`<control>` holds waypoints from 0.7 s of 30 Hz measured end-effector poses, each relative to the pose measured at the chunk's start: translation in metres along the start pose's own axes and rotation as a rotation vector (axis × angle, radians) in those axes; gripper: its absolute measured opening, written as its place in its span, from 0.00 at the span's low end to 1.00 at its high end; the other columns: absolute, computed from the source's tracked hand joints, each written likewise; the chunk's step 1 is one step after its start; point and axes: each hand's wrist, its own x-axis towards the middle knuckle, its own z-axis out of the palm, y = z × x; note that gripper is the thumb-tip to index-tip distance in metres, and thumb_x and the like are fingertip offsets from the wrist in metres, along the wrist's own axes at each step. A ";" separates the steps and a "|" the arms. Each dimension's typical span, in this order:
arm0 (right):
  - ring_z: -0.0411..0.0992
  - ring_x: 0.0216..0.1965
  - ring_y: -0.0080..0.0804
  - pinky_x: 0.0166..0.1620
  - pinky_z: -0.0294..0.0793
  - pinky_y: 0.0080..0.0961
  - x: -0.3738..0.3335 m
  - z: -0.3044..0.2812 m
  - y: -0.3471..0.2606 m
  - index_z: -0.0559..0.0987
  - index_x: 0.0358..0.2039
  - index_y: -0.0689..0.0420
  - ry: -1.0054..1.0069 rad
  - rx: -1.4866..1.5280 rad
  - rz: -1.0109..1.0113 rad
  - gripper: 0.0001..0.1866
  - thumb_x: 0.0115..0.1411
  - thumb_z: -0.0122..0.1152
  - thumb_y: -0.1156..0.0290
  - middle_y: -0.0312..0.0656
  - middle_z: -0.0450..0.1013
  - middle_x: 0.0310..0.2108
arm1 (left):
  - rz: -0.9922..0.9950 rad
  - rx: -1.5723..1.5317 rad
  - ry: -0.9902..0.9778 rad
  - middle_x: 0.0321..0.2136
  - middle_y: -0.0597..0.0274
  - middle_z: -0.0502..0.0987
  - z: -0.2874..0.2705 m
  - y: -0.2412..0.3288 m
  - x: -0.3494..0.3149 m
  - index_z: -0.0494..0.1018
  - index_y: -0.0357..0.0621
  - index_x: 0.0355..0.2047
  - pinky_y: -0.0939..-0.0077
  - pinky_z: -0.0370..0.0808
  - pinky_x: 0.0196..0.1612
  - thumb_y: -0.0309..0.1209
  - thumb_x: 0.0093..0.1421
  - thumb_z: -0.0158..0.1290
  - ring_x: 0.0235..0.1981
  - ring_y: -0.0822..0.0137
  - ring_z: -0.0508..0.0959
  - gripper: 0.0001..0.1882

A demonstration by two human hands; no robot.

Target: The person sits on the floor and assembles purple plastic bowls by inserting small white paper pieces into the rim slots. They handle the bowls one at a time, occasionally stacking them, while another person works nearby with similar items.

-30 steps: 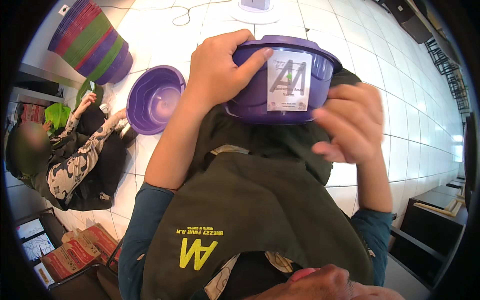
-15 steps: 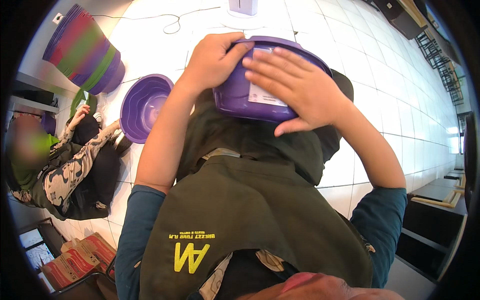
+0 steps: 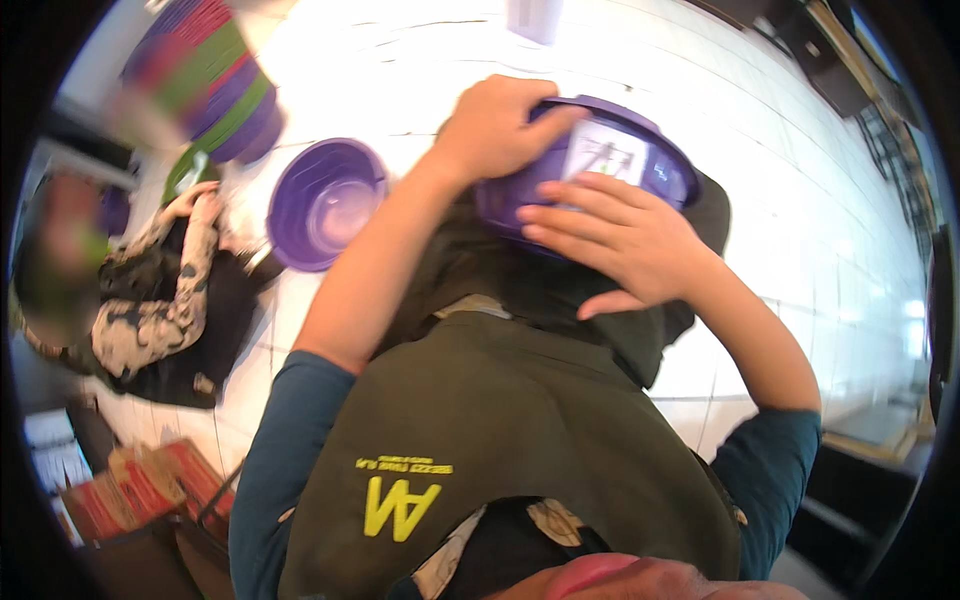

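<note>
On my lap rests a purple plastic basin (image 3: 668,170), tipped so that its side wall faces me. My left hand (image 3: 505,130) is closed over its rim at the left, with the thumb lying along the outer wall near a white label (image 3: 603,148). Flat against the wall lies my right hand (image 3: 628,238), fingers stretched out and slightly spread, over the lower part of the label. The upper part of the label shows above those fingers.
A second purple basin (image 3: 285,210) sits on the tiled floor to my left. Beyond it rises a stack of purple, green and red tubs (image 3: 240,105). A co-worker (image 3: 160,325) sits at the left, hands at a green container (image 3: 185,172). Cardboard boxes (image 3: 150,485) lie lower left.
My right hand has slid down the basin wall, uncovering more of the label's top. The whole view has shifted. At the left, the co-worker's hands have come together by the green container.
</note>
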 end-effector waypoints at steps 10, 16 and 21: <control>0.51 0.77 0.62 0.75 0.53 0.56 -0.116 0.086 0.015 0.62 0.76 0.53 0.407 -0.008 0.718 0.41 0.69 0.59 0.46 0.59 0.50 0.78 | -0.094 0.112 0.582 0.17 0.54 0.77 -0.105 -0.072 -0.059 0.79 0.38 0.23 0.67 0.73 0.25 0.56 0.48 0.75 0.18 0.58 0.76 0.30; 0.46 0.79 0.56 0.78 0.47 0.50 -0.189 0.137 0.040 0.65 0.74 0.53 0.079 0.089 1.084 0.37 0.67 0.63 0.60 0.49 0.51 0.79 | -0.221 0.474 0.632 0.22 0.57 0.80 -0.162 -0.134 -0.130 0.81 0.40 0.24 0.63 0.72 0.37 0.43 0.50 0.75 0.28 0.58 0.78 0.20; 0.49 0.78 0.57 0.76 0.49 0.57 -0.172 0.133 0.062 0.70 0.69 0.52 -0.046 0.165 1.187 0.35 0.66 0.66 0.52 0.48 0.60 0.75 | -0.144 0.631 0.662 0.36 0.63 0.82 -0.151 -0.237 -0.152 0.83 0.49 0.32 0.53 0.58 0.58 0.39 0.52 0.73 0.52 0.56 0.73 0.13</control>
